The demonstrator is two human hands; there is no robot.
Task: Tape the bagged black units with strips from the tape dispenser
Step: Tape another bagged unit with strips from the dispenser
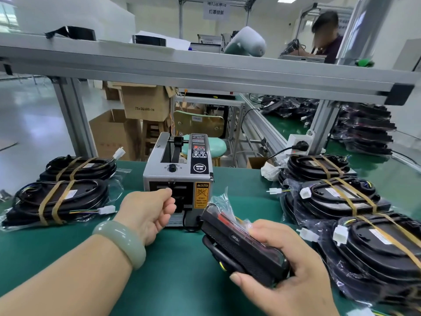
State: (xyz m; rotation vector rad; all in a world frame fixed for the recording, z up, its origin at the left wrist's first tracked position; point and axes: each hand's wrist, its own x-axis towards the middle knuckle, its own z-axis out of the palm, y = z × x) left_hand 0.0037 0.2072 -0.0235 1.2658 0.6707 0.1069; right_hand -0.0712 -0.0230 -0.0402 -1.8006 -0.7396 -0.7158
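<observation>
The grey tape dispenser (180, 176) stands at the middle of the green mat. My left hand (148, 213), with a pale green bangle on the wrist, reaches to its front outlet; thumb and curled forefinger pinch together right at the slot, and they hide the strip itself. My right hand (289, 270) grips a black unit (241, 245) in a clear bag, tilted on edge just right of the dispenser. Two bagged units bound with brown tape (61, 201) lie at the left. More taped units (341, 197) are stacked at the right.
An aluminium shelf rail (205, 71) crosses overhead, with posts at both sides. A power strip (298, 142) sits behind the right stack. Cardboard boxes (143, 103) and a green stool (205, 147) stand beyond the bench. Another person (325, 35) works at the far right.
</observation>
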